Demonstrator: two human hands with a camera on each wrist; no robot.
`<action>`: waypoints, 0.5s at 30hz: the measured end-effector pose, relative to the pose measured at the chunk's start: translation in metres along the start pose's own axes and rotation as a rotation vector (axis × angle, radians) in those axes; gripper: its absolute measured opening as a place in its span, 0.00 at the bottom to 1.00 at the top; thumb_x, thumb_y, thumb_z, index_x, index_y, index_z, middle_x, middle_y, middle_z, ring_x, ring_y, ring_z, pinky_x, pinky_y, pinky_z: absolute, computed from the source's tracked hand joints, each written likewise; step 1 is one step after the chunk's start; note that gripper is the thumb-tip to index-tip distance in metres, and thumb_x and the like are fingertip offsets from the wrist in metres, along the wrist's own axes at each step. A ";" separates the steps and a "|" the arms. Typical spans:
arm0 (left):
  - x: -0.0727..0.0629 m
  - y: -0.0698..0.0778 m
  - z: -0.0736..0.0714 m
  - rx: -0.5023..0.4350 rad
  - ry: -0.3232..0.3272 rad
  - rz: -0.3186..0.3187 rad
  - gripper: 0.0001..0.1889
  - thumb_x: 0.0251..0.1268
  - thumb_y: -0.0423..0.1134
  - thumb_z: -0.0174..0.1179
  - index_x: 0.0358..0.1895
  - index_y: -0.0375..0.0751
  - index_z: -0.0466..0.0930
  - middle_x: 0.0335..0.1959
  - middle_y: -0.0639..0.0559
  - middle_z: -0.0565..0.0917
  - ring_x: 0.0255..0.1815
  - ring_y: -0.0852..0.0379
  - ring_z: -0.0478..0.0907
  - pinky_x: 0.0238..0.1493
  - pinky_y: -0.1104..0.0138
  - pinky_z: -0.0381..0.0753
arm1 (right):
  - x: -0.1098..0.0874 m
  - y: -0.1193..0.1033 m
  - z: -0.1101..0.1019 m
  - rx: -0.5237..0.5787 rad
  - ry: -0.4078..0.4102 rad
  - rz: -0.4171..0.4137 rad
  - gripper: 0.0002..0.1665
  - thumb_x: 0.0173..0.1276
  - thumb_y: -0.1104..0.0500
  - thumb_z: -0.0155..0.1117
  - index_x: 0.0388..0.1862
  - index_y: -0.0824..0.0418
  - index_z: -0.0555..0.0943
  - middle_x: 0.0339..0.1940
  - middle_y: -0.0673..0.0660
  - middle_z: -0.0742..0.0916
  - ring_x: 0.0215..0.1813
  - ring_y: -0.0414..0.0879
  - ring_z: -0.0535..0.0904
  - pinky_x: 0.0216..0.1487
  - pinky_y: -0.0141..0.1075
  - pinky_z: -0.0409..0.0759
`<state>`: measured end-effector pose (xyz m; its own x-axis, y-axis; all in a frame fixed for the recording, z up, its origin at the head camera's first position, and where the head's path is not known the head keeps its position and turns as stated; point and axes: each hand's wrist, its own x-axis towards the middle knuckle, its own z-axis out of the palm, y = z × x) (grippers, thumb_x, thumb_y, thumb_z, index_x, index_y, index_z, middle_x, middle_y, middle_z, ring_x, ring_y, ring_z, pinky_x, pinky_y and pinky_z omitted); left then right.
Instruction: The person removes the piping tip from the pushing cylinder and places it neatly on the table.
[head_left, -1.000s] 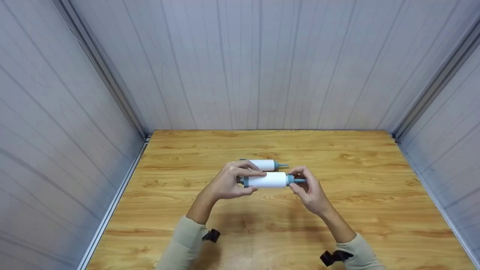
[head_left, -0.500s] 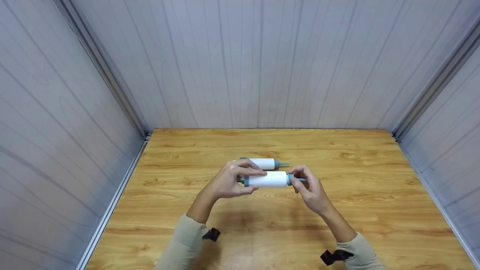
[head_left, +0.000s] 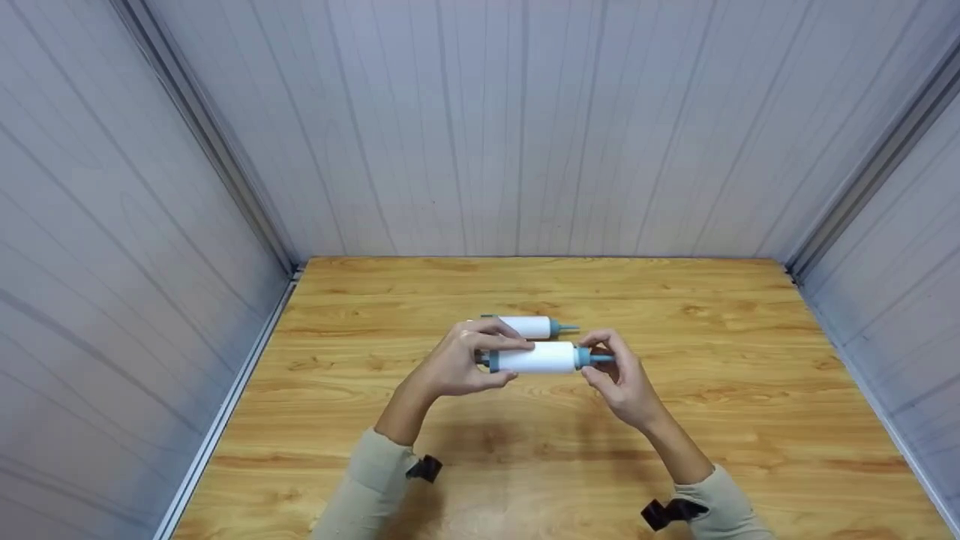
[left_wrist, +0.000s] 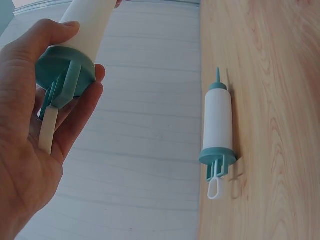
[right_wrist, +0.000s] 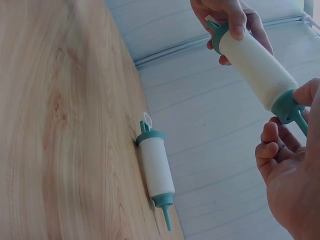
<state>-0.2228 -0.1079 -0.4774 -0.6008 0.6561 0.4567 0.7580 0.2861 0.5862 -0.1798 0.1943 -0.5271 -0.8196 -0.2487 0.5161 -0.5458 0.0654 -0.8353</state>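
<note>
A white cylindrical dispenser bottle point(head_left: 551, 358) with teal ends lies level between the two hands, above the table. My left hand point(head_left: 457, 366) grips its left end, thumb below and fingers over the top. In the left wrist view, that end has a teal cap point(left_wrist: 75, 82) with prongs and a pale tab point(left_wrist: 48, 130) by the palm. My right hand point(head_left: 626, 386) pinches the teal nozzle collar point(right_wrist: 286, 106) between thumb and fingers; the thin spout point(right_wrist: 301, 123) points away from the bottle body. A matching bottle point(head_left: 531, 327) lies on the table just behind.
The wood-grain table point(head_left: 712, 337) runs back to a pale panelled wall point(head_left: 480, 150), with more panels at both sides. In the left wrist view, the lying bottle shows a white loop point(left_wrist: 215, 189) at its capped end. Dark wrist straps point(head_left: 426, 469) show at both sleeves.
My right thumb and fingers have shifted around the nozzle collar, thumb rising across it and then dropping back to its lower edge. The left hand and bottle stay nearly still.
</note>
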 end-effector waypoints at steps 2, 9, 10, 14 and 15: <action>0.000 0.000 0.000 -0.002 0.004 0.004 0.21 0.66 0.36 0.79 0.63 0.47 0.94 0.59 0.41 0.93 0.56 0.43 0.92 0.50 0.60 0.94 | 0.000 0.000 0.000 -0.003 0.000 0.002 0.17 0.78 0.78 0.58 0.62 0.78 0.74 0.55 0.50 0.82 0.42 0.35 0.81 0.39 0.28 0.81; -0.001 0.001 0.000 -0.024 -0.002 -0.003 0.21 0.68 0.36 0.78 0.64 0.47 0.94 0.60 0.42 0.92 0.56 0.43 0.92 0.49 0.62 0.94 | 0.001 -0.001 -0.001 -0.018 0.012 0.032 0.11 0.84 0.75 0.53 0.60 0.76 0.75 0.46 0.49 0.83 0.35 0.39 0.78 0.36 0.29 0.79; 0.000 0.001 0.000 -0.024 -0.002 -0.002 0.21 0.68 0.36 0.79 0.64 0.48 0.94 0.60 0.42 0.92 0.56 0.43 0.92 0.49 0.62 0.94 | 0.001 -0.001 -0.001 -0.020 0.013 0.034 0.11 0.84 0.75 0.52 0.60 0.76 0.76 0.44 0.49 0.83 0.34 0.39 0.77 0.35 0.28 0.79; 0.000 0.001 0.000 -0.021 0.001 0.010 0.21 0.68 0.36 0.79 0.64 0.48 0.94 0.60 0.41 0.92 0.56 0.43 0.92 0.49 0.61 0.95 | 0.001 -0.001 -0.001 -0.027 0.014 0.033 0.10 0.85 0.75 0.53 0.59 0.74 0.77 0.43 0.48 0.83 0.33 0.39 0.77 0.34 0.28 0.78; 0.000 0.001 0.000 -0.023 0.002 0.011 0.21 0.68 0.36 0.79 0.64 0.48 0.94 0.60 0.41 0.92 0.56 0.43 0.92 0.49 0.61 0.95 | 0.001 -0.001 -0.001 -0.027 0.013 0.032 0.09 0.85 0.75 0.53 0.59 0.74 0.77 0.42 0.47 0.83 0.33 0.38 0.77 0.34 0.29 0.78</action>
<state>-0.2218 -0.1072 -0.4765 -0.5930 0.6577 0.4646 0.7587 0.2630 0.5960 -0.1805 0.1953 -0.5256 -0.8388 -0.2340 0.4916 -0.5236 0.0996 -0.8461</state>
